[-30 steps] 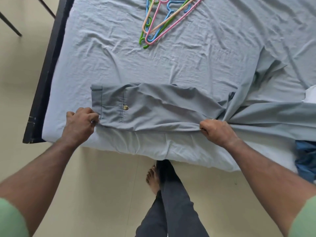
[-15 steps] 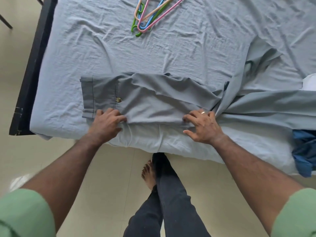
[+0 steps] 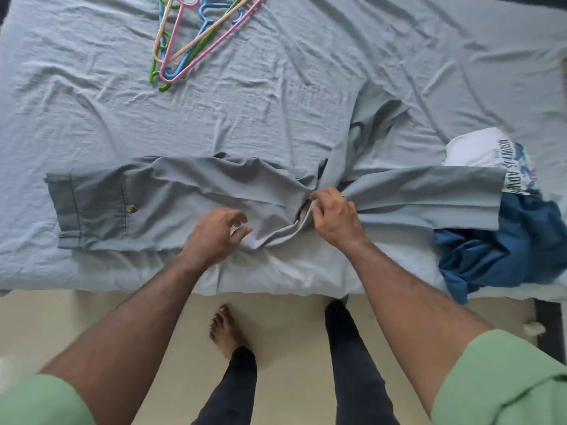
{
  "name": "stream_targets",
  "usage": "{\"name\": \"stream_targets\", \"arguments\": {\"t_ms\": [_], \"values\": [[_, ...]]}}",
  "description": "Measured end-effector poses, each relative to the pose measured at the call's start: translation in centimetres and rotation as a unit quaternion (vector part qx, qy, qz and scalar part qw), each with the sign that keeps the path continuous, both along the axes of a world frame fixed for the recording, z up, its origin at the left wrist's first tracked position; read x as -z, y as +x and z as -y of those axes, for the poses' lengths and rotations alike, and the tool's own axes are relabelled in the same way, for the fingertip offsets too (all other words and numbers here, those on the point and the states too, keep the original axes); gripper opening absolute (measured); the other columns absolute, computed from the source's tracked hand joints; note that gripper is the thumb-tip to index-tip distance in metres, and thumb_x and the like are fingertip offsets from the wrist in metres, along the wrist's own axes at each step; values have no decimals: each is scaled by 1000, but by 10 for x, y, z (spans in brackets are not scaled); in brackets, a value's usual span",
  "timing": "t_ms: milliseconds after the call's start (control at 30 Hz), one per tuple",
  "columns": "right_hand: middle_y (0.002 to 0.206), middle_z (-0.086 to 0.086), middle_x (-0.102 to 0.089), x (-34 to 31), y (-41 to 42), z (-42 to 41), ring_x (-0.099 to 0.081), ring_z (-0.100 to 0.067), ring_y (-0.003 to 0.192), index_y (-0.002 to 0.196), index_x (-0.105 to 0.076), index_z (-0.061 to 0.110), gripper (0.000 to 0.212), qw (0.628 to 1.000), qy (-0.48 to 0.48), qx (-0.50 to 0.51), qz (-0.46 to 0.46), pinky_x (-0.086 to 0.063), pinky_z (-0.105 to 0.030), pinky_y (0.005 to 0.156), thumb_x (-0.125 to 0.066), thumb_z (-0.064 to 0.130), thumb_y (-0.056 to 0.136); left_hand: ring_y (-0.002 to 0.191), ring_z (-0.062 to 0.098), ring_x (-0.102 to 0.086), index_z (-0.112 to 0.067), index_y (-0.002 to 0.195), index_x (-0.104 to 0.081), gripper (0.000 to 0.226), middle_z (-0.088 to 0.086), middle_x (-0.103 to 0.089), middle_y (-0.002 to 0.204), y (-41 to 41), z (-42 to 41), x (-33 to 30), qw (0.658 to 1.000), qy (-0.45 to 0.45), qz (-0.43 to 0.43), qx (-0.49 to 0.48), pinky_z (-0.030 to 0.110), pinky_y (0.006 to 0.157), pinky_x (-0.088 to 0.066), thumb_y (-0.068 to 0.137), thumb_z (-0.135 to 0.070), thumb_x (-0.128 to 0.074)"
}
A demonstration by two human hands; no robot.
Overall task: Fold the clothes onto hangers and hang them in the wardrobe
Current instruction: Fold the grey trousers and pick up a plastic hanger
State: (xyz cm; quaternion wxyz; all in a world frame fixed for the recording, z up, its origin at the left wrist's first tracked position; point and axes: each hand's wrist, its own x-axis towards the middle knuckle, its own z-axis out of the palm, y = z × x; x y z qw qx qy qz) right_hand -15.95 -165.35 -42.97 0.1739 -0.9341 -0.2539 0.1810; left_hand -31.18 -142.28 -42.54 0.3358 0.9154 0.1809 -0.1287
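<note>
The trousers [image 3: 171, 207] lie across the bed [image 3: 276, 102]. The right hand [image 3: 336, 219] pinches the crotch fabric; the left hand [image 3: 214, 237] hovers, seemingly loose. Tugging 1-handed could rumple the legs.

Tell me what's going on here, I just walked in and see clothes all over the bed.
A person is laying grey trousers flat on the bed. The right hand pinches the fabric near the crotch; the left hand hovers over it, fingers loosely curled. Coloured hangers lie unused further back, and a blue garment and a white printed one wait at the right.
</note>
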Motion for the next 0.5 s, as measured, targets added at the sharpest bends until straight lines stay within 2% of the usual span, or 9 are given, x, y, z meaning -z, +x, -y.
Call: {"name": "stream_targets", "arguments": {"t_ms": [133,200,267,367,433,500], "values": [[99,-10,-60,8,39,53,-59,-35,93,97,-60,13,7,991,25,134,12,-49,-45,79,-57,15,91,87,26,-66,-18,91,-73,24,1,-73,88,55,53,8,1000,-21,10,5,40,79,-54,90,-39,-63],[102,-9,-59,5,61,90,-58,-34,96,98,-60,13,8,987,-2,155,36,-45,-45,81,-60,15,90,85,29,-65,-17,90,-72,22,3,-71,86,86,81,10,1000,-24,13,16,39,77,-53,87,-38,-65],[107,-8,-58,-4,89,131,-56,-32,102,103,-59,15,15,982,-33,170,72,-43,-46,84,-64,14,88,86,32,-65,-15,92,-73,12,5,-70,87,123,112,11,999,-27,20,38,39,77,-52,88,-27,-72],[112,-8,-56,-18,121,191,-55,-33,107,107,-56,17,31,962,-78,231,122,-41,-46,84,-72,17,81,93,33,-64,-15,98,-75,10,8,-68,92,181,158,6,996,-48,19,71,39,80,-51,90,-21,-72],[116,-8,-54,-27,137,227,-53,-35,112,109,-53,18,40,937,-69,317,128,-42,-48,83,-76,22,77,101,32,-63,-17,103,-74,13,6,-69,99,219,187,5,995,-60,27,81,42,85,-51,93,-22,-68],[119,-7,-52,-31,143,251,-51,-35,116,111,-50,18,46,917,-45,378,116,-43,-50,84,-79,27,76,114,29,-60,-21,114,-71,21,3,-69,114,255,215,4,994,-57,27,88,45,94,-48,96,-29,-64]]}}
